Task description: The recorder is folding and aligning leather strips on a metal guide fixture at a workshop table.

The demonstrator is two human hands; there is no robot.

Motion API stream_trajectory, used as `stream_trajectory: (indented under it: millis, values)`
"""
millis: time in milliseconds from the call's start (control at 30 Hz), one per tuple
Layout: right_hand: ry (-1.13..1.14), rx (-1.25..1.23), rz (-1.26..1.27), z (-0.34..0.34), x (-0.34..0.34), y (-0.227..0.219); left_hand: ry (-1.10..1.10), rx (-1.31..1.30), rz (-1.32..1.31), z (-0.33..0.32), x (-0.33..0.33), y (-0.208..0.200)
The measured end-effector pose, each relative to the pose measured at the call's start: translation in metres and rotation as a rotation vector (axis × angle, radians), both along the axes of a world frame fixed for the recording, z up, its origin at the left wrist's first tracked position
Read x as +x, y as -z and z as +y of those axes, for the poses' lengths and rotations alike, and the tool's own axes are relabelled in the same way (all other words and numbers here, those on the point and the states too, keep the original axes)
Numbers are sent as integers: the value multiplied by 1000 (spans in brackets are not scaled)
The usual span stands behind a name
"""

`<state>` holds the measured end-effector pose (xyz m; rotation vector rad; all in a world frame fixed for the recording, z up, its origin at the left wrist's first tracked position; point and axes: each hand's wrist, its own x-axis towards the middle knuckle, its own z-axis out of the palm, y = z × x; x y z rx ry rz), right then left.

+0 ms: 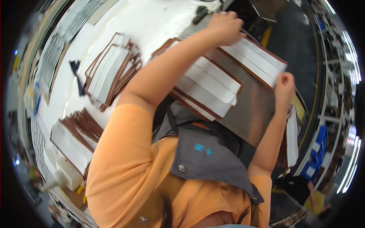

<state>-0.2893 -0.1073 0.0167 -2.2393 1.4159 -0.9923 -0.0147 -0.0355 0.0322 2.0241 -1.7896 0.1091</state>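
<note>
A flat white panel with brown edges (254,60) lies slantwise over the grey metal work surface (243,114). My right hand (284,89) is closed in a pinch at its near right corner. At the panel's far left end is my left hand (227,29), its fingers curled down beside a dark machine part. What those fingers grip is hidden. Closer to my body, a stack of similar brown-edged panels (207,81) rests on the metal, partly covered by my left forearm.
On the white table at left stand a fanned pile of brown-edged pieces (112,74) and another bundle (74,144). A white squeeze bottle (66,173) sits near them. More panels (292,138) hang at right. Beyond are a dark floor and shelving with blue bins (317,152).
</note>
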Motion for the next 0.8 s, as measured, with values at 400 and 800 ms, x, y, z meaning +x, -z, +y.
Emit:
stream_trajectory:
  millis: [400, 800]
  values:
    - [416, -54, -580, 68, -286, -66, 183, -96, 904, -1, 12, -48]
    - [-235, 339, 63, 105, 22, -18, 215, -145, 902, 12, 2, -80]
